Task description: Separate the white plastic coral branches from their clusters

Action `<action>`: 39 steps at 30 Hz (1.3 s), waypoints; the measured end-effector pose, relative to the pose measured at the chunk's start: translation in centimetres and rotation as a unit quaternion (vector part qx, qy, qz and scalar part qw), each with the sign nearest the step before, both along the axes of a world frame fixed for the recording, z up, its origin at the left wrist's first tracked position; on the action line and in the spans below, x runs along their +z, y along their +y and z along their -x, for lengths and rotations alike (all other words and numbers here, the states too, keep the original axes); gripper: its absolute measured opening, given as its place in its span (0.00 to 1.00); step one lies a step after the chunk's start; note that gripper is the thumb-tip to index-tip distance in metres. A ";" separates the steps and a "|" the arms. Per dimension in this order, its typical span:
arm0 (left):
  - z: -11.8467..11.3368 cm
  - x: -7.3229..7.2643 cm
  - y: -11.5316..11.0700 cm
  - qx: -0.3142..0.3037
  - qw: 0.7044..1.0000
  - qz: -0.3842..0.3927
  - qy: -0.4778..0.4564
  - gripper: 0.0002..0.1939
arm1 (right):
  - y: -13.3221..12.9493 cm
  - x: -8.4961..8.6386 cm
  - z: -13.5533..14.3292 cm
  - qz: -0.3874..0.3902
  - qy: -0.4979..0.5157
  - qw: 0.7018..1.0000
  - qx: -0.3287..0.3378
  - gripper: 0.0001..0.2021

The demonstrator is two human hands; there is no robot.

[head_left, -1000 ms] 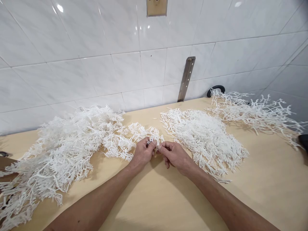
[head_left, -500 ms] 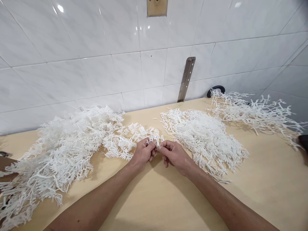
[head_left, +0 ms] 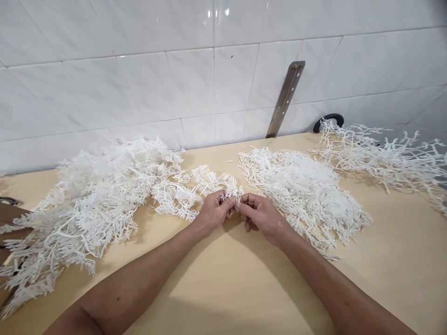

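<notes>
Two bare hands met in front of the metal strip [head_left: 285, 100], a little to its left, over the pale tabletop [head_left: 216, 284]. Left hand [head_left: 213, 210]: thumb and forefinger pinching a small white sprig [head_left: 232, 190], most of it masked by the fingers. Right hand [head_left: 261, 215]: thumb and forefinger pinched together at the sprig's near end; other fingers curled under. Well left of the strip sprawled a large heap of white branched pieces [head_left: 104, 200], its loose cluster [head_left: 178, 197] reaching right up beside the left hand. Directly before the strip, a flatter heap of short white pieces [head_left: 303, 190] hemmed in the right hand's far side. Right of the strip, a black ring [head_left: 330, 116] leaned by the tiled wall [head_left: 139, 93], partly behind a tangle of long bare branches [head_left: 384, 158]. Far left of the strip, the large heap overlapped a brown object [head_left: 14, 213], identity unclear.
</notes>
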State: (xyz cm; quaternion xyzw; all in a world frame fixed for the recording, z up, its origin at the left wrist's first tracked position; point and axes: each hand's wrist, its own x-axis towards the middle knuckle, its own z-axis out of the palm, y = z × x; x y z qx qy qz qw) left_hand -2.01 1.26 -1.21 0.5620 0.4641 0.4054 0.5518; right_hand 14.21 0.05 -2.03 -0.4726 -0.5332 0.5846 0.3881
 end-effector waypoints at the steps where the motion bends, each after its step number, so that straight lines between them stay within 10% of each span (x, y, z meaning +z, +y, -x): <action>1: 0.1 -0.1 0.0 -0.002 1.000 -0.015 0.014 0.19 | 0.0 0.0 -0.1 -0.010 -0.013 1.000 -0.002 0.12; 39: -0.1 0.3 -0.2 0.050 0.998 -0.011 0.031 0.16 | 0.1 -0.2 0.1 0.006 -0.024 0.999 -0.041 0.09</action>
